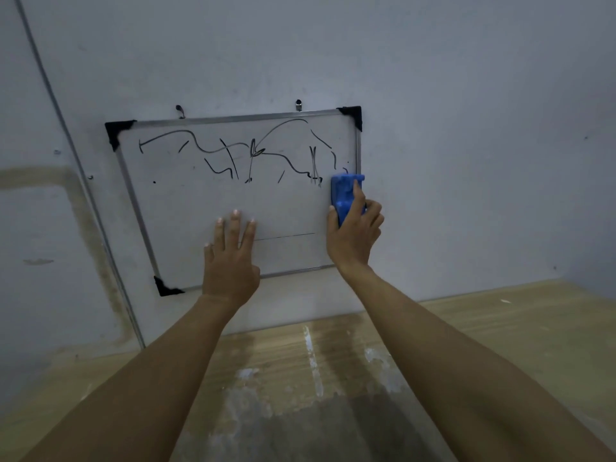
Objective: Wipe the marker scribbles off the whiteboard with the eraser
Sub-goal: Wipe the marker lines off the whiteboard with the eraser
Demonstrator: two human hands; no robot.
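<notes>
A whiteboard (186, 208) with a metal frame and black corner caps hangs tilted on the wall. Black marker scribbles (233, 155) run across its upper half; the lower half is mostly bare apart from a thin line. My left hand (230, 258) presses flat on the board's lower middle, fingers straight and spread. My right hand (355, 235) grips a blue eraser (345, 191) and holds it against the board's right edge, just below the rightmost marks.
The board hangs from two hooks (299, 105) on a pale wall (466, 128). A thin pipe or seam (66, 135) runs diagonally down the wall at left. A worn wooden floor (300, 378) with paint stains lies below.
</notes>
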